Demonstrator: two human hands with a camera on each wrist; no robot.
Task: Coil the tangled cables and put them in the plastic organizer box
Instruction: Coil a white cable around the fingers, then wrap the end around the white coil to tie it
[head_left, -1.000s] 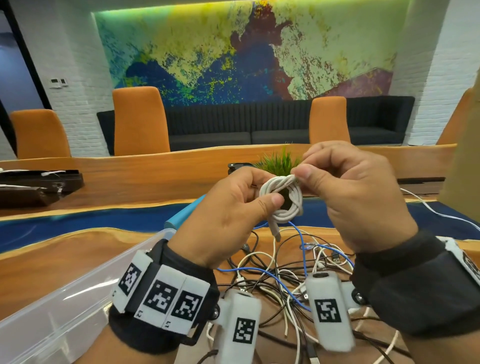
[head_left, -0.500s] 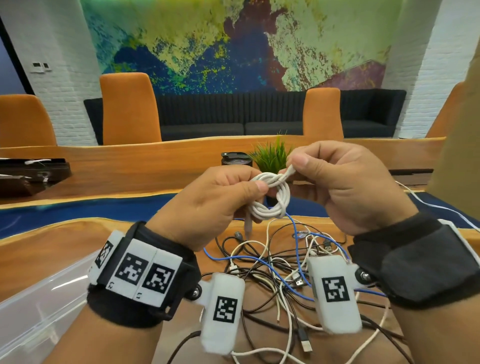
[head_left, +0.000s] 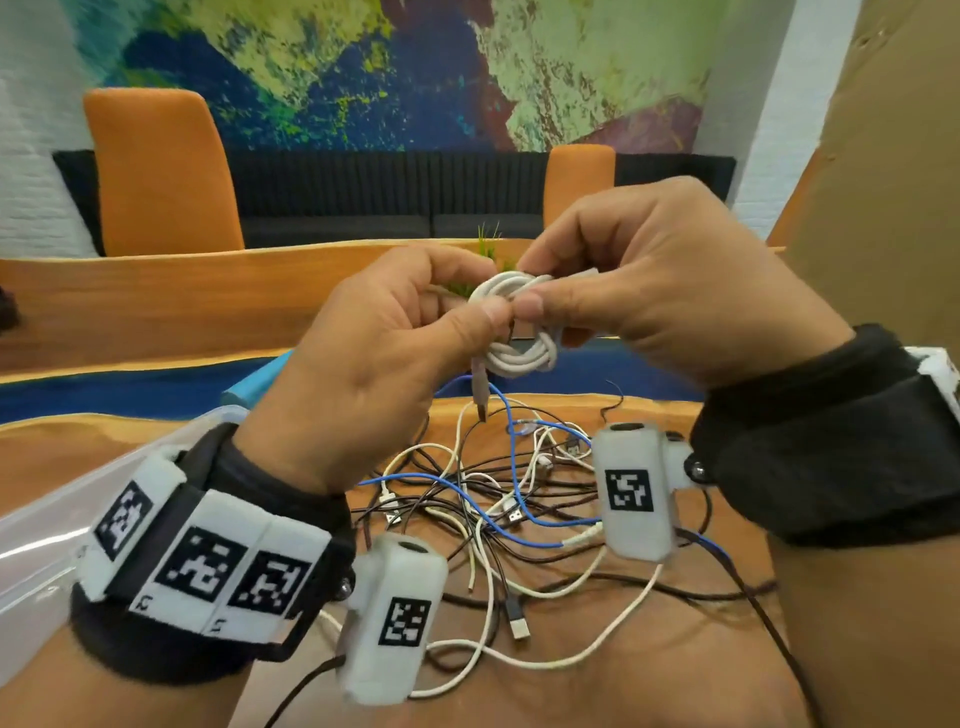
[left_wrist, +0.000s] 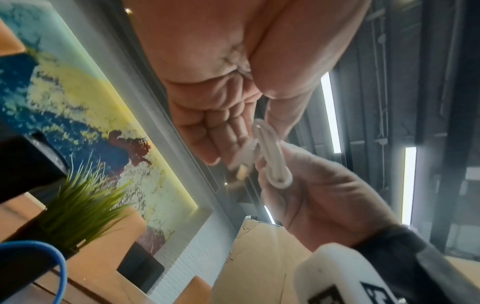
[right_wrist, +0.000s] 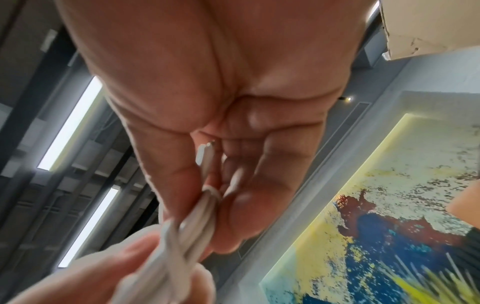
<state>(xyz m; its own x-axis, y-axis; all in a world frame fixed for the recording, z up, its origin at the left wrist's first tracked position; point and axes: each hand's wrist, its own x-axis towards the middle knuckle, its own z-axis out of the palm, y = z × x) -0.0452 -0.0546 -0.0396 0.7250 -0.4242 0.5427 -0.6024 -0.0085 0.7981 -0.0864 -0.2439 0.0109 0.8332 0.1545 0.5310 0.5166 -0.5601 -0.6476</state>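
A small coil of white cable (head_left: 519, 322) hangs in the air above the table, held by both hands. My left hand (head_left: 384, 364) pinches its left side between thumb and fingers. My right hand (head_left: 649, 291) pinches the top of the coil, thumb tip against the left thumb. One plug end (head_left: 480, 400) dangles below the coil. In the left wrist view the coil (left_wrist: 270, 156) shows edge-on between both hands. The right wrist view shows the coil (right_wrist: 192, 230) pinched, with a connector tip (right_wrist: 205, 152) inside the palm. A tangle of white, black and blue cables (head_left: 493, 499) lies on the table below. The clear plastic box (head_left: 47, 545) sits at the left.
The wooden table (head_left: 623, 675) has a blue strip across its middle. A small green plant (head_left: 485, 244) stands behind the hands. Orange chairs (head_left: 161, 171) and a dark sofa line the back wall. A brown cardboard sheet (head_left: 883, 182) rises at the right.
Both hands have kept hold of the white coil and turned it; the right thumb now presses on the coil next to the left thumb. The view has tilted down toward the table.
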